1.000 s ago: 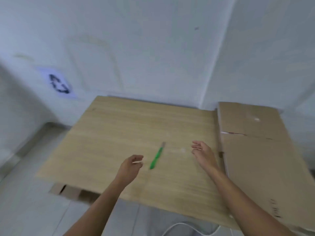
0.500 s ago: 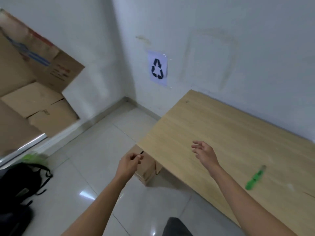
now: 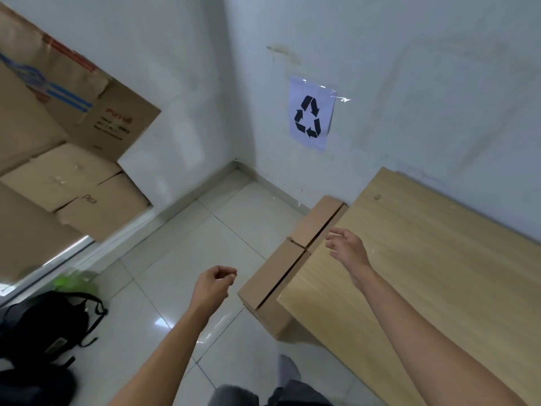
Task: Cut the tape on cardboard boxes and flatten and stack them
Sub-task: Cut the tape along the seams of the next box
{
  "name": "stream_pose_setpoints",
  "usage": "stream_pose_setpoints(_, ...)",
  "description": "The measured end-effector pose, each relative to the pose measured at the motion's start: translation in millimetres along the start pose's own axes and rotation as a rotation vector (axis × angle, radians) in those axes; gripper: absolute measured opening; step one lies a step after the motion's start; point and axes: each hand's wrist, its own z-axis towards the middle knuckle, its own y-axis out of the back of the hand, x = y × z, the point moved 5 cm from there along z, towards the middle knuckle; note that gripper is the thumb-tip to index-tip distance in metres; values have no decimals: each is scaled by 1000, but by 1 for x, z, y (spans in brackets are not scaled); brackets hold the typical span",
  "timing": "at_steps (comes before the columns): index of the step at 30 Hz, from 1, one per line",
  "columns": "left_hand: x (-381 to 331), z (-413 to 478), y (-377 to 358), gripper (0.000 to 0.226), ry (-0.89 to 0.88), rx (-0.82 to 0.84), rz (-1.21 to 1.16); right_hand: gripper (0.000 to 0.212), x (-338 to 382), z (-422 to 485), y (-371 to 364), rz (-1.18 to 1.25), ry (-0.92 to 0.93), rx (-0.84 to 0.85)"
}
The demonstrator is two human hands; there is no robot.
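1. Hands. I read the left hand (image 3: 215, 285) low in the centre of the view with its fingers curled in to the thumb. I cannot tell whether anything is pinched there. The right hand (image 3: 348, 249) is spread and relaxed, holding nothing, above the near left edge of the table (image 3: 424, 273). The two hands are well apart.

2. Task item. A closed cardboard box (image 3: 273, 275) lies on the floor (image 3: 181, 244), at 3 o'clock from the left hand and 8 o'clock from the right. Neither hand touches it. Its right side runs under the table edge.

3. Surroundings. More stacked boxes (image 3: 73, 183) stand against the wall at 10 o'clock. A recycling sign (image 3: 311, 115) is taped to the wall at 12 o'clock. A black backpack (image 3: 44, 323) lies at 8 o'clock on pale glossy tiles.
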Motion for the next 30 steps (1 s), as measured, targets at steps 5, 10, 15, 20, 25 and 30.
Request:
stream_pose_setpoints(5,-19,62,14,14,24,36,31,35,18,42,-31,-31,-65,-12)
stream_pose_setpoints(10,-50,144,2,13,-1,153,99,42,27,77,-75,3,-176,-103)
stream_pose_setpoints(15,-60,244,-25,11,-18,364,201,40,10,112,-129,-15,-288,-257)
stream_pose_setpoints(20,-38,355,-40,15,3,572,377,46,-61,127,-177,11,-508,-402)
stream_pose_setpoints(25,-13,428,-71,12,21,692,520,50,-138,139,-192,4,-692,-518)
stream_pose_setpoints(30,58,455,-134,15,80,797,586,57,-228,157,-212,5,-840,-563)
